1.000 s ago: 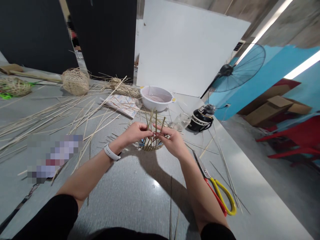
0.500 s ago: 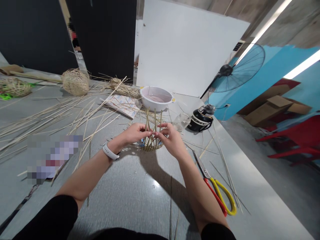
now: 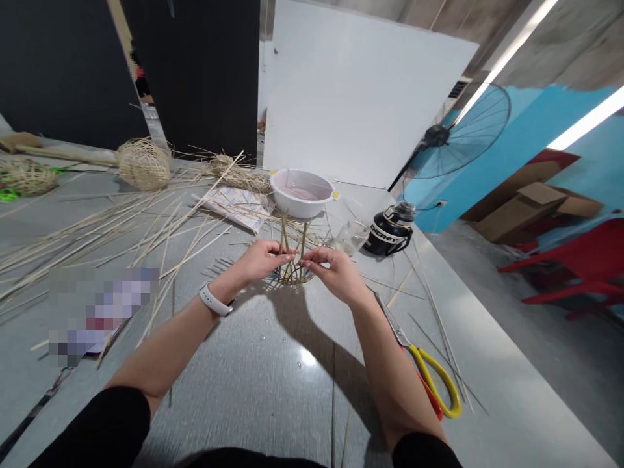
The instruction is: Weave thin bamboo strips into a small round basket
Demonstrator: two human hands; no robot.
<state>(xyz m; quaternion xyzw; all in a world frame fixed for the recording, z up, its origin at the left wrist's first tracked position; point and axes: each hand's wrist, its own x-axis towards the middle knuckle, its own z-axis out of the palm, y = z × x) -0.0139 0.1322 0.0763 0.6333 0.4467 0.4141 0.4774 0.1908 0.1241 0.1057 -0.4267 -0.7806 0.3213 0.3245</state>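
The left hand [image 3: 258, 261] has its thumb and forefinger brought together at the near side of a small woven basket [image 3: 294, 281], pinching its strips; the other fingers curl in behind. The right hand [image 3: 336, 270] mirrors it, thumb and forefinger pressed together on the basket's strips just beside the left fingertips, with a narrow gap between the two hands. Exactly which strip each pinch holds is too small to tell. The basket sits on the table [image 3: 234, 390] straight ahead of the person, between the hands, its longer strips [image 3: 303, 239] standing up above the fingers.

Both forearms reach forward and converge, wrists slightly bent inward. A pale watch band [image 3: 215, 300] circles the left wrist. Scissors [image 3: 414, 354] lie beside the right forearm, and a white bowl [image 3: 303, 209] stands beyond the basket.
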